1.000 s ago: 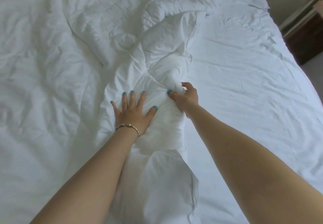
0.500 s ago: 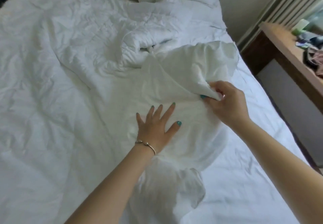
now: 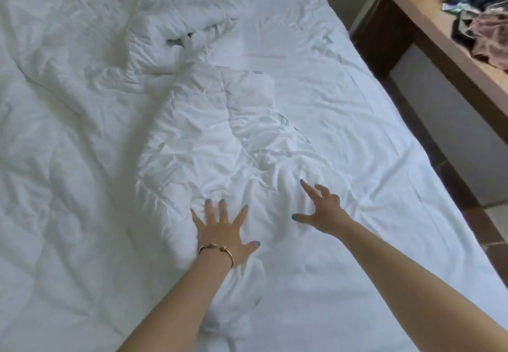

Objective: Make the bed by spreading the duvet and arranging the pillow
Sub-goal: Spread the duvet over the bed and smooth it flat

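Now we see the right hand [image 3: 325, 211] with nothing in it: half a second ago it pinched a lifted flap of the duvet [image 3: 115, 137], and that flap has since dropped and lies flat ahead of both hands. Its fingers are spread and loosely bent, the forefinger pointing forward; whether the fingertips touch the cloth we cannot tell. The left hand [image 3: 224, 230] stays pressed palm-down on the duvet with its fingers splayed, much as it was before, a gold bracelet [image 3: 217, 250] on its wrist. The duvet runs out to the left of the left hand and far ahead of it, creased and bunched into a ridge well beyond the fingertips, while a twisted roll of it trails back under the left forearm. To the right of the right hand the bare bed sheet [image 3: 371, 137] reaches the mattress edge. Farther right stands a wooden bench [image 3: 428, 30] carrying crumpled clothes [image 3: 486, 35] and small items too blurred to name. The pillow seen earlier at the head of the bed is out of view now.
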